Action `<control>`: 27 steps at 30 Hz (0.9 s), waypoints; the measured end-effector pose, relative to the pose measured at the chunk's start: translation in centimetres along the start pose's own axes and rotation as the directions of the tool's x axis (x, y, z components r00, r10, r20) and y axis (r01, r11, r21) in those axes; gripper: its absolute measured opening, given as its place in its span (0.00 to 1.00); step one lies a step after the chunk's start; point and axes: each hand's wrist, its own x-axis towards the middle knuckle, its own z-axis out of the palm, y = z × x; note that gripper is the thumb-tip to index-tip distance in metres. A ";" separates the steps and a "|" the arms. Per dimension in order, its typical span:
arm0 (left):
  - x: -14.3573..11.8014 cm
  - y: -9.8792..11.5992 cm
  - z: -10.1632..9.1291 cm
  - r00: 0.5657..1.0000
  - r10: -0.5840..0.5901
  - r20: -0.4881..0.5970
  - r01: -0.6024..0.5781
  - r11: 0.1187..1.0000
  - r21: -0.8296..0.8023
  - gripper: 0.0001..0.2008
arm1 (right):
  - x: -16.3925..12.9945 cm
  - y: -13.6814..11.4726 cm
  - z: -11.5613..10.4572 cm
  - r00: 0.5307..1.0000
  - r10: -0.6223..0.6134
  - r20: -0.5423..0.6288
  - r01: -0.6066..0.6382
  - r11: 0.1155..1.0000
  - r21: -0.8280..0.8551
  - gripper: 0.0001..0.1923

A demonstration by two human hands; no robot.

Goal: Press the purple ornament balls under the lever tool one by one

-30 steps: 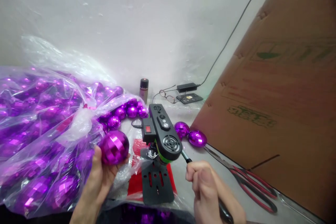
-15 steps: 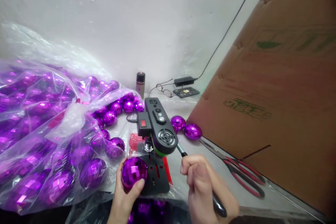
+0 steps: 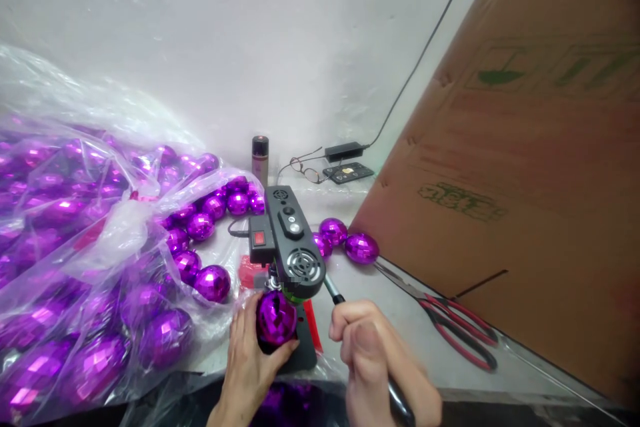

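Left hand (image 3: 250,355) is holding a purple ball (image 3: 277,320), right hand (image 3: 377,353) is clasping a lever (image 3: 332,288), a black machine (image 3: 295,243) standing just beyond the left grip

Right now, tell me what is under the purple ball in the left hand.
Part of a black plate shows below the purple ball, with a red strip alongside. The ball and left hand hide much of the plate and any contact point.

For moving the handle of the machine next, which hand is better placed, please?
Probably the right hand: it grips the black handle, while the left hand holds a purple ball close to the machine.
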 end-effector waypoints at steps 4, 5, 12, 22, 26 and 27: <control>0.4 0.2 -0.3 0.993 0.068 0.092 -0.073 0.996 0.052 0.37 | 0.1 0.1 0.1 1.000 0.015 0.006 -0.015 1.000 0.011 0.19; 0.5 0.2 -0.5 0.991 0.076 0.111 -0.083 0.995 0.057 0.37 | 0.1 0.1 0.1 1.000 0.011 0.010 -0.011 1.000 0.015 0.19; 0.4 0.1 -1.6 0.972 0.066 0.227 -0.077 0.996 0.042 0.37 | 0.3 -0.1 -0.1 1.000 0.013 0.028 -0.013 1.000 0.013 0.19; 2.1 -1.5 -0.9 0.977 0.122 0.172 -0.145 0.981 0.130 0.38 | 0.3 -0.2 0.0 0.999 0.032 -0.002 -0.032 0.999 0.007 0.20; 1.5 -0.5 0.5 0.990 0.123 0.071 -0.127 0.990 0.059 0.38 | 0.3 -0.1 -0.1 1.000 0.009 0.006 -0.009 1.000 0.005 0.20; 1.2 -0.3 0.7 0.991 0.120 0.055 -0.121 0.992 0.030 0.38 | 0.3 -0.1 0.0 1.000 0.004 0.003 -0.004 1.000 -0.001 0.19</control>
